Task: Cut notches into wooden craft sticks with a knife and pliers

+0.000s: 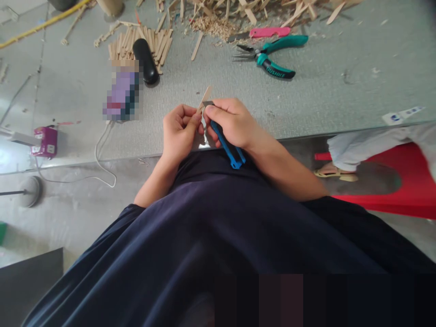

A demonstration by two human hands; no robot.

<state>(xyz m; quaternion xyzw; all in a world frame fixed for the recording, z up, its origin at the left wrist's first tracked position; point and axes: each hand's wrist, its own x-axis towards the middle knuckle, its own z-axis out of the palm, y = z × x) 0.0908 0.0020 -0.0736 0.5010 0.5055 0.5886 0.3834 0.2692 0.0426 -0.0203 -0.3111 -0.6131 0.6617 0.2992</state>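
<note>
Near the table's front edge, my left hand [180,131] pinches a pale wooden craft stick [206,94], whose rounded end points up and away from me. My right hand [235,122] is closed around a blue and black utility knife [227,144]. The knife's blade [207,104] shows past my thumb and lies against or very close to the stick; I cannot tell whether it cuts in. Both hands are close together, and the stick's lower end is hidden by my left fingers.
Green-handled pliers [269,55] lie spread beside a pink-handled knife [269,32]. Behind are wood shavings [213,27]. Left of them are stacked sticks [122,43], a black case [146,61], a blurred phone [121,95] with a cable [97,152]. A red stool [412,181] stands right.
</note>
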